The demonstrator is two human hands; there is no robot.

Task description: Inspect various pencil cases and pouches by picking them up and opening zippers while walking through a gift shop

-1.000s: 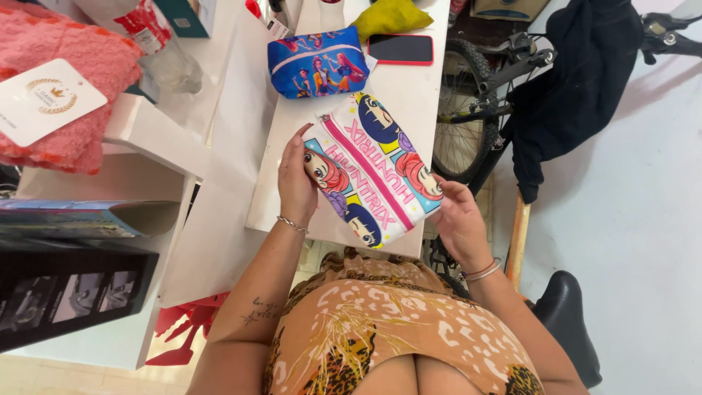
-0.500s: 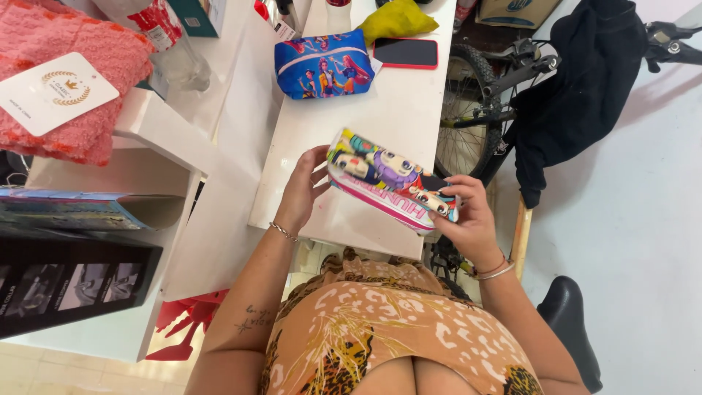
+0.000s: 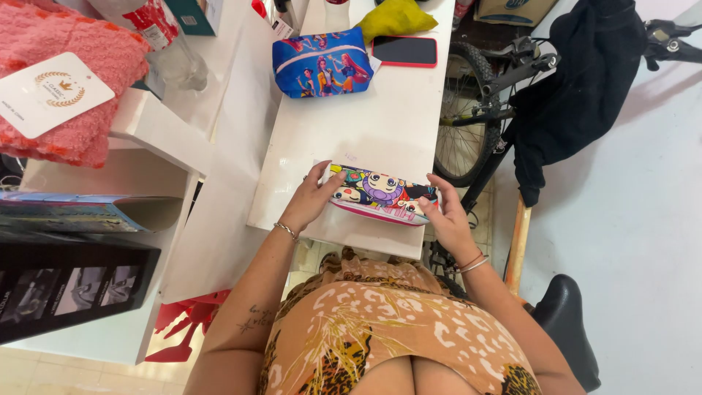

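Head view: both hands on a cartoon-print pouch (image 3: 380, 194) lying low at the near edge of a white table (image 3: 380, 132), about 6 o'clock on the tabletop. Left hand (image 3: 311, 201) grasping the pouch's left end, at 9 o'clock of it, fingers curled over the top edge, thumb below. Right hand (image 3: 444, 219) grasping the right end, at 3 o'clock, fingertips pressed on the corner. Pouch held nearly flat, long side across the view, pink edge toward the body.

Farther up the table, at 12 o'clock from the pouch and well apart: a blue pouch (image 3: 322, 64) with printed figures, just beside it at 3 o'clock a red-cased phone (image 3: 404, 51), screen dark, and beyond at 12 o'clock a yellow cloth (image 3: 396, 16).

At 10 o'clock, a pink knit (image 3: 73, 88) with a white tag. At 2 o'clock, a bicycle wheel (image 3: 468, 117) against the table, a dark jacket (image 3: 578, 80) draped over the bike.
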